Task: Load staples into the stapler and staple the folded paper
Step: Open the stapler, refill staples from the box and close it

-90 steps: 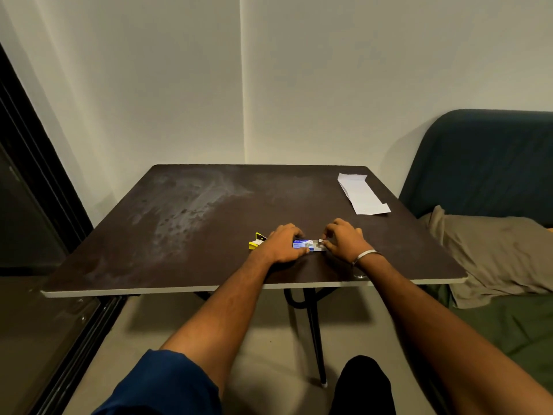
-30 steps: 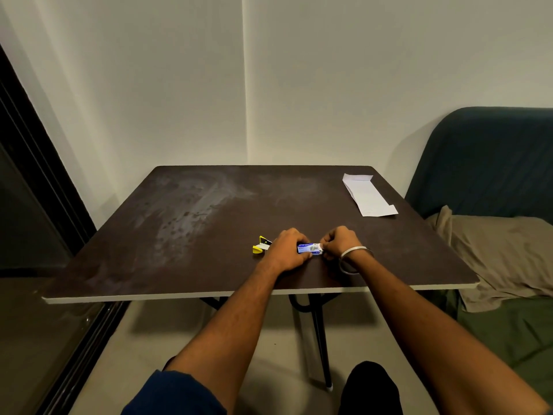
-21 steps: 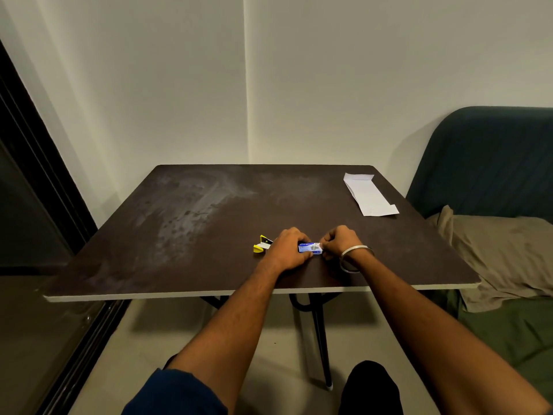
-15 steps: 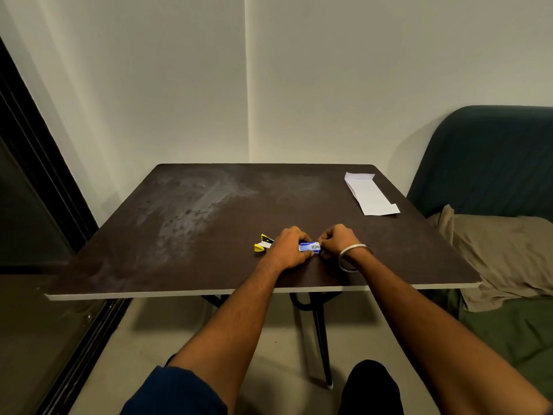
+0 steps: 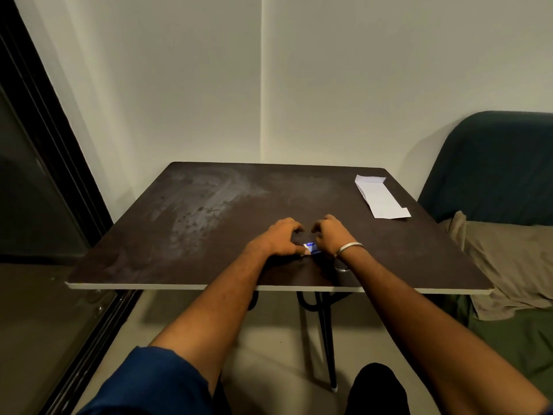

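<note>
- Head view, hands: the left hand [image 5: 281,238] and the right hand [image 5: 330,235] meet near the front edge of the dark brown square table [image 5: 209,211]; both have curled fingers and arch toward each other, knuckles up.
- Head view, object in hand: a small blue-and-white staple box [image 5: 310,248] shows in the gap between the two hands; the left thumb pinches one end and the right hand closes on the other; the upper fingers of both hands hover close together above it, and what they hold, if anything, cannot be told.
- Head view, stapler: not visible here; it may lie hidden behind the left hand, so its position cannot be confirmed.
- Head view, paper: the folded white paper strip [image 5: 380,196] lies flat at the far right corner of the table, well apart from both hands and untouched.
- Step in hand, as a judgement: opening the box to extract a strip of staples; loading is not yet done, stapling not begun.
- Next move calls for: a fine pinch on one staple strip; a steady hold on the box; then the stapler brought to hand with its magazine open.
</note>
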